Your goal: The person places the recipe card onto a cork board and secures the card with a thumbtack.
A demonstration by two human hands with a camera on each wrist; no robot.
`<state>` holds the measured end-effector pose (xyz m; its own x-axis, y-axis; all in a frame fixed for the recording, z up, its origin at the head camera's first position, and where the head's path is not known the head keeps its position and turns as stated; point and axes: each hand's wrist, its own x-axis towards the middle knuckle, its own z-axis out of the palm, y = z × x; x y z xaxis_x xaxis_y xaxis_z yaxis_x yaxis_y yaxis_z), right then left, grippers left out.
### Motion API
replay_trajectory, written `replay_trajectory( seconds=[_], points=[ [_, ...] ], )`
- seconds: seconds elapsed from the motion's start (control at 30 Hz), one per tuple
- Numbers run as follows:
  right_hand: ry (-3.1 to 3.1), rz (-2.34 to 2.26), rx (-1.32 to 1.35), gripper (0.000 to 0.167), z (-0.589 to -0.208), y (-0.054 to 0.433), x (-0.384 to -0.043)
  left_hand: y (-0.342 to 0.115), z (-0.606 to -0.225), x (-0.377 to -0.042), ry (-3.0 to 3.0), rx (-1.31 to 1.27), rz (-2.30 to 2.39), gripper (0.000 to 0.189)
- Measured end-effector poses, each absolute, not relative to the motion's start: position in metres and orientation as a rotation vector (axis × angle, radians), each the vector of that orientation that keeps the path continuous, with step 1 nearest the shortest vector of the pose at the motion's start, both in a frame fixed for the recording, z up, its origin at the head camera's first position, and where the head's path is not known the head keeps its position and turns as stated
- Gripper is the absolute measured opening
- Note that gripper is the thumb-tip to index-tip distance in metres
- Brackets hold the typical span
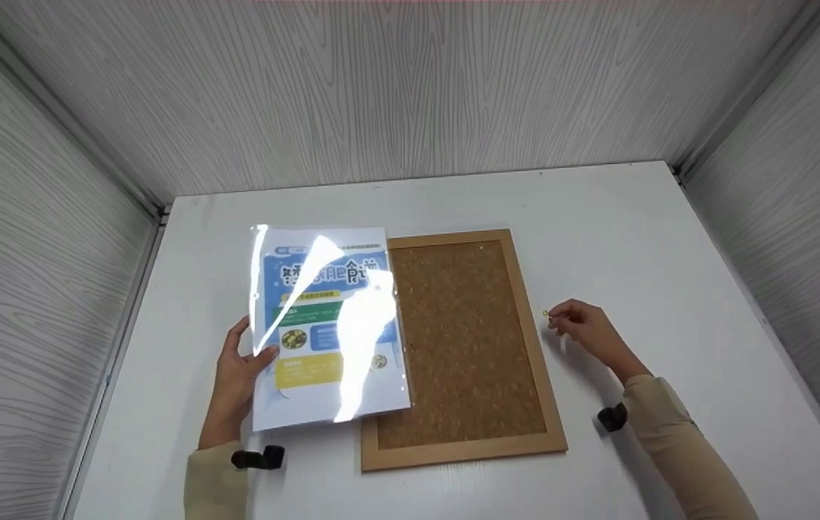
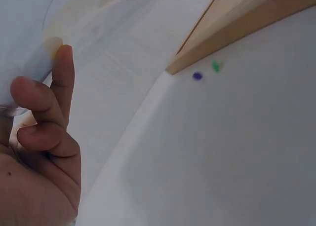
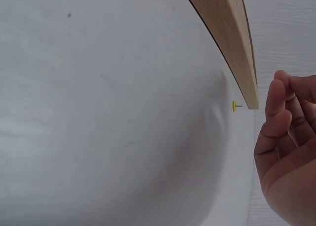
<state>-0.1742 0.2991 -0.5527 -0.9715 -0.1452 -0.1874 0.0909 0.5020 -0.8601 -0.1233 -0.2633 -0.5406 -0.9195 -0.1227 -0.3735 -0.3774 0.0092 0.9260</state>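
Note:
My left hand (image 1: 240,375) pinches the left edge of a glossy laminated poster (image 1: 309,401) with blue, green and yellow panels, thumb on its printed face. It overlaps the left side of a wood-framed corkboard (image 1: 468,339) in the head view. To the board's right, my right hand (image 1: 583,328) has curled fingers, thumb and index tips together, nothing visible between them. Close to these fingertips is a yellow thumbtack (image 1: 545,313). The right wrist view shows this thumbtack (image 3: 234,106) on the table beside the frame, its point upward.
Near the frame's edge in the left wrist view lie a dark blue tack (image 2: 197,76) and a green tack (image 2: 216,66). The white table (image 1: 670,238) is enclosed by wood-grain panels (image 1: 381,94) at the back and on both sides.

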Motion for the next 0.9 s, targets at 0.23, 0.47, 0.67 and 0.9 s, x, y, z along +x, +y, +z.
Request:
replay_trajectory(
  seconds=[0.23, 0.47, 0.67, 0.9],
  points=[
    [2.493, -1.463, -0.072, 0.022, -0.55, 0.291, -0.171, -0.225, -0.553, -0.13, 2.088, -0.524, 2.034, 0.082],
    [2.495, -1.481, -0.095, 0.022, -0.549, 0.284, -0.168, -0.186, -0.564, -0.133, 2.095, -0.457, 2.065, 0.077],
    [2.467, -1.503, -0.097, 0.018, -0.546, 0.277, -0.163, -0.156, -0.566, -0.136, 2.045, -0.362, 2.135, 0.077],
    [2.46, -1.479, -0.077, 0.018, -0.543, 0.27, -0.156, -0.124, -0.567, -0.138, 2.006, -0.318, 2.161, 0.077]
  ],
)
